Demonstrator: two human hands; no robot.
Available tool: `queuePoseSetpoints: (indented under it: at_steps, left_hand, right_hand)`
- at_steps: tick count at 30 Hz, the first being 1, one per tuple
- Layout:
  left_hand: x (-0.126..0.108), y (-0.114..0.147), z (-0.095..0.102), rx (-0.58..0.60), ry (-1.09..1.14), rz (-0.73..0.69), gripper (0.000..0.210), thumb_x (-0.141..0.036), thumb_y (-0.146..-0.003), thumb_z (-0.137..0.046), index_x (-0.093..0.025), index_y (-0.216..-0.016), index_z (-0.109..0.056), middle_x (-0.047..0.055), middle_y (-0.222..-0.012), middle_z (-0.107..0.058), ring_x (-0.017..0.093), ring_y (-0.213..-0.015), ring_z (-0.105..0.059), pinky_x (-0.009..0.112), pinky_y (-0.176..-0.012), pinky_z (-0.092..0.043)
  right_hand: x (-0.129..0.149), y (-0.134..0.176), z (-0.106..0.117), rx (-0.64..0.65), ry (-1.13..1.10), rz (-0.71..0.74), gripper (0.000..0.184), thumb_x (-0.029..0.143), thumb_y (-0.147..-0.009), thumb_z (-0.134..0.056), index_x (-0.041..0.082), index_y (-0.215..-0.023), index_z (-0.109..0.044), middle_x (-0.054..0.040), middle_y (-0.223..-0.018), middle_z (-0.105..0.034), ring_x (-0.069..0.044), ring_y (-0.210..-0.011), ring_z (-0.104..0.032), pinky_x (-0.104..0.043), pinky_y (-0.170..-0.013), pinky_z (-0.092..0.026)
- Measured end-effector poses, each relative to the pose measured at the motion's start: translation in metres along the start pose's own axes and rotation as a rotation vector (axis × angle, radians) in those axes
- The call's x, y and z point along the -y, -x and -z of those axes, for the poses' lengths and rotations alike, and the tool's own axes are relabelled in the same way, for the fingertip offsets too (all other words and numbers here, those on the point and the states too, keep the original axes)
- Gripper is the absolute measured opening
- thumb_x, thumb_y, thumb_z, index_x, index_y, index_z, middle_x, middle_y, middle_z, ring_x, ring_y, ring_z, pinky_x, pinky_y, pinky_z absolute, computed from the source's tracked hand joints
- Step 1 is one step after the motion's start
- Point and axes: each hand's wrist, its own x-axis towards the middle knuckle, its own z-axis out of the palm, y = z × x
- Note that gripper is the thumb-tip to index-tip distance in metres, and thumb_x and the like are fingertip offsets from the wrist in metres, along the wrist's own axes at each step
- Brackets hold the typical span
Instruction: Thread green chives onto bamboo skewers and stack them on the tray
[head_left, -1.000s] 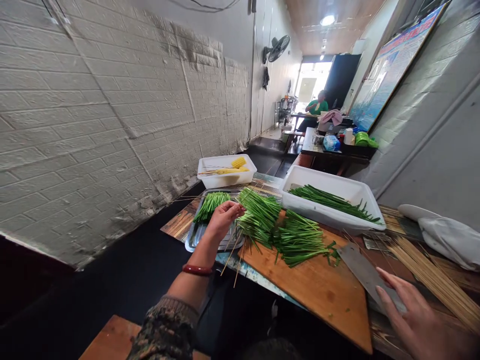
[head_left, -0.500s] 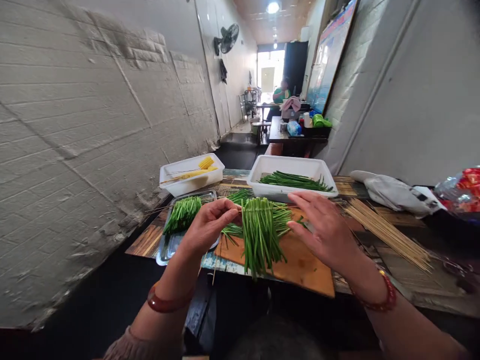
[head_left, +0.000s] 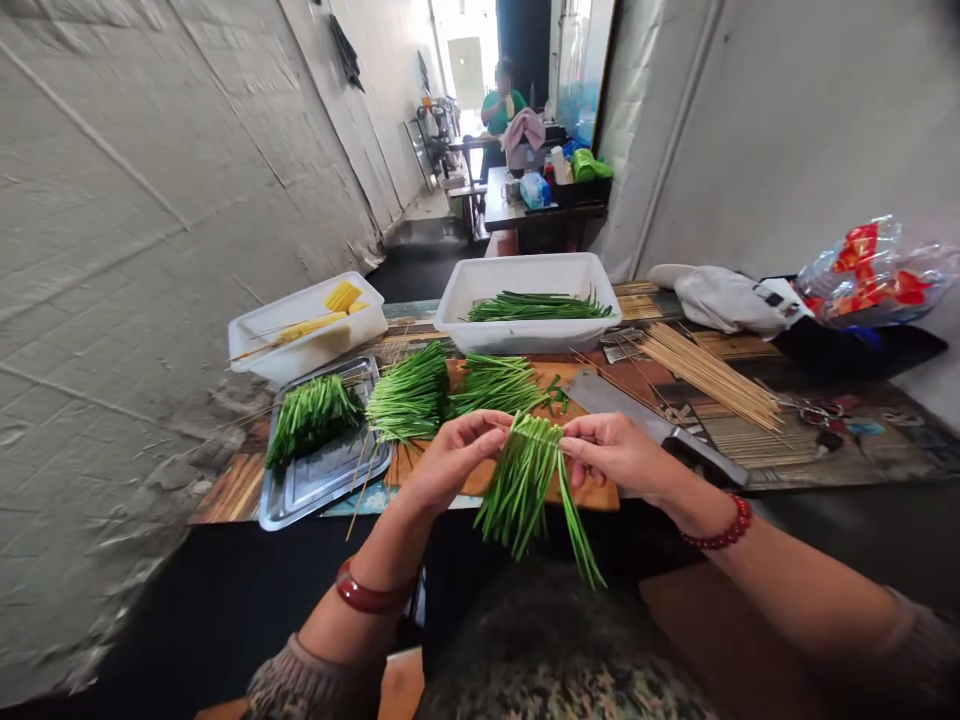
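A row of green chive stalks (head_left: 521, 490) hangs from a thin skewer, mostly hidden by the stalks, over the table's front edge. At the row's left end my left hand (head_left: 454, 460) is closed, thumb and fingers pinching the skewer. My right hand (head_left: 619, 455) pinches stalks at the right end, where a couple hang lower, away from the others. Behind the hands, cut chives (head_left: 495, 385) lie on an orange-brown cutting board (head_left: 592, 492), with another chive bundle (head_left: 409, 390) to their left. A cleaver (head_left: 637, 410) rests beyond my right hand.
A metal tray (head_left: 330, 485) at left bears skewered chives (head_left: 311, 415). Behind stand a white tub (head_left: 300, 350) with corn and a white tub (head_left: 525, 340) with chives. Bamboo skewers (head_left: 712, 375), scissors (head_left: 821, 412) and a white cap (head_left: 724, 295) lie right. A person (head_left: 502, 105) sits far back.
My right hand, open and apart from the chives before, has closed on stalks at the row's right end. The row looks narrower. My view has tilted down and swung right.
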Motion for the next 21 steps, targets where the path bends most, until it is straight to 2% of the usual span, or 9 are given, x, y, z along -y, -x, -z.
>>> queuePoseSetpoints:
  at_steps: [3,9,11,14,16,18,21]
  left_hand:
    - [0.008,-0.003,-0.01,0.096,-0.034,0.074,0.033,-0.036,-0.075,-0.078,-0.014,-0.099,-0.072,0.005,-0.09,-0.071,0.017,-0.086,-0.061,0.027,-0.083,-0.045]
    - [0.02,-0.015,-0.019,0.103,-0.022,0.175,0.034,-0.042,-0.074,-0.077,-0.011,-0.089,-0.075,0.004,-0.078,-0.071,0.014,-0.071,-0.058,0.024,-0.073,-0.044]
    - [0.025,-0.018,-0.02,0.095,0.01,0.185,0.035,-0.043,-0.073,-0.077,-0.011,-0.087,-0.075,0.005,-0.078,-0.071,0.014,-0.071,-0.059,0.025,-0.074,-0.044]
    - [0.031,-0.021,-0.021,0.093,0.027,0.226,0.036,-0.042,-0.072,-0.078,-0.011,-0.089,-0.075,0.005,-0.077,-0.07,0.014,-0.069,-0.059,0.025,-0.071,-0.045]
    - [0.034,-0.023,-0.024,0.108,0.035,0.258,0.036,-0.042,-0.073,-0.078,-0.011,-0.091,-0.074,0.004,-0.076,-0.069,0.013,-0.066,-0.058,0.024,-0.067,-0.044]
    - [0.037,-0.024,-0.027,0.134,0.03,0.263,0.036,-0.043,-0.074,-0.077,-0.011,-0.091,-0.074,0.004,-0.077,-0.069,0.013,-0.065,-0.057,0.023,-0.067,-0.044]
    - [0.041,-0.025,-0.032,0.163,-0.006,0.254,0.037,-0.044,-0.074,-0.076,-0.01,-0.088,-0.073,0.005,-0.078,-0.069,0.012,-0.067,-0.057,0.023,-0.068,-0.045]
  right_hand:
    - [-0.014,0.002,0.001,-0.05,-0.061,-0.012,0.034,0.046,-0.082,-0.06,0.013,-0.084,-0.068,-0.0018,-0.056,-0.065,-0.011,-0.045,-0.057,-0.017,-0.039,-0.038]
    - [-0.029,0.0,0.005,-0.169,0.089,0.034,0.028,0.041,-0.083,-0.06,0.015,-0.085,-0.07,-0.0025,-0.058,-0.066,-0.013,-0.051,-0.059,-0.019,-0.042,-0.042]
    - [-0.03,-0.002,0.009,-0.113,0.02,0.015,0.029,0.042,-0.081,-0.063,0.014,-0.087,-0.07,-0.0024,-0.06,-0.066,-0.013,-0.053,-0.06,-0.019,-0.043,-0.044]
    - [-0.031,-0.003,0.019,0.065,-0.142,-0.061,0.034,0.043,-0.077,-0.068,0.013,-0.093,-0.069,-0.0004,-0.062,-0.064,-0.011,-0.051,-0.057,-0.018,-0.041,-0.042]
    - [-0.033,-0.003,0.026,0.15,-0.157,-0.09,0.033,0.043,-0.077,-0.07,0.014,-0.089,-0.069,0.0007,-0.061,-0.062,-0.009,-0.049,-0.054,-0.018,-0.042,-0.041]
    - [-0.039,-0.002,0.03,0.164,-0.111,-0.068,0.031,0.044,-0.076,-0.071,0.014,-0.079,-0.068,0.0007,-0.062,-0.061,-0.009,-0.05,-0.054,-0.018,-0.043,-0.042]
    - [-0.052,0.004,0.027,0.106,-0.032,0.016,0.033,0.046,-0.08,-0.068,0.014,-0.069,-0.064,0.0007,-0.062,-0.059,-0.009,-0.05,-0.052,-0.018,-0.042,-0.041]
